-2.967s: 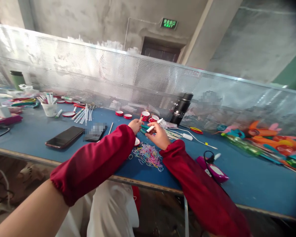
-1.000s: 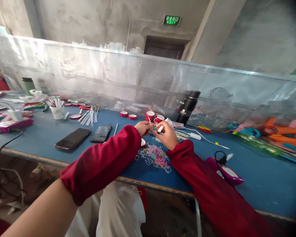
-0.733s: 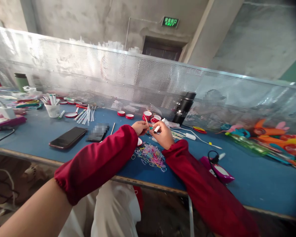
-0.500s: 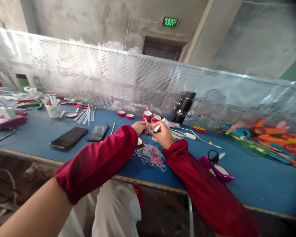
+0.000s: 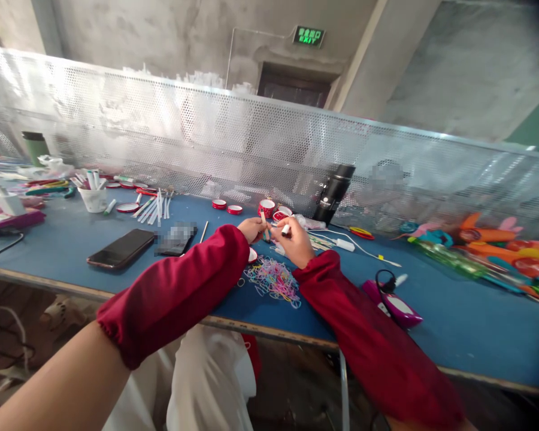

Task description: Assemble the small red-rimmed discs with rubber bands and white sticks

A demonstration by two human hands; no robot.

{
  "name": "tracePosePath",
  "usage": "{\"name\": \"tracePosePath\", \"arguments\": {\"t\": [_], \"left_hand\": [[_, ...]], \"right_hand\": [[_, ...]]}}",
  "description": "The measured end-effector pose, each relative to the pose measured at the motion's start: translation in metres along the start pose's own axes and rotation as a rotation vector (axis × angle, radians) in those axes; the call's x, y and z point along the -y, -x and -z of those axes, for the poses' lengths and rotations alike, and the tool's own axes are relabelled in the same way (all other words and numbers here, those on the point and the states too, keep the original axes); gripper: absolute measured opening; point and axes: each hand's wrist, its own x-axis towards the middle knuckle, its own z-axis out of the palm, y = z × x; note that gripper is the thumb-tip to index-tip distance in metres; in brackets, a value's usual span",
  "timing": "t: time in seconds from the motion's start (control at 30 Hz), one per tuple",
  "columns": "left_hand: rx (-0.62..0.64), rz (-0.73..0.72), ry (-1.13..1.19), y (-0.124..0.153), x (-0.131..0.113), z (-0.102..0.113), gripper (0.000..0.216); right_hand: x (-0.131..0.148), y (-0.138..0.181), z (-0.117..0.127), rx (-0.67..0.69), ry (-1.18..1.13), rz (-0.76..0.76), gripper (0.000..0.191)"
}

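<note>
My left hand [image 5: 251, 230] is closed on a short flat wooden stick [image 5: 263, 219], held nearly upright above the table. Close beside it, my right hand [image 5: 299, 244] grips a white marker [image 5: 285, 230] with a dark end. The fingertips of both hands meet around the lower part of the stick, where fine detail is too small to make out. Below the hands lies a loose heap of coloured rubber bands [image 5: 276, 280]. A small round red-rimmed piece [image 5: 252, 255] is partly hidden by my left sleeve.
Behind the hands sit red round tins [image 5: 266, 208] and a black bottle [image 5: 335, 194]. A phone [image 5: 122, 248], a cup of pens [image 5: 93, 196] and white strips [image 5: 148, 209] lie left. A purple device [image 5: 393, 305] and orange balloon-like pieces [image 5: 498, 242] lie right. A perforated metal screen [image 5: 184, 137] borders the table.
The marker has turned in my right hand and now shows less of its length. The stick stands slightly more upright. The whole view has shifted a little.
</note>
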Motion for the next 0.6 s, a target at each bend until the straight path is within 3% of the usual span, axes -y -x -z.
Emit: {"name": "tracePosePath", "arguments": {"t": [0.1,0.2,0.33,0.6], "left_hand": [[-0.056,-0.016,-0.043,-0.001,-0.001,0.001,0.019],[-0.029,0.020,-0.045,-0.002,0.002,0.000,0.014],[-0.015,0.065,-0.019,-0.003,0.006,-0.002,0.007],[0.022,0.038,-0.081,0.001,0.005,-0.002,0.008]], "right_hand": [[0.006,0.000,0.003,-0.056,-0.154,-0.065,0.042],[0.014,0.001,0.007,-0.188,-0.151,-0.033,0.048],[0.020,0.002,0.013,-0.314,-0.110,0.043,0.040],[0.013,0.005,0.009,-0.195,-0.079,0.044,0.017]]}}
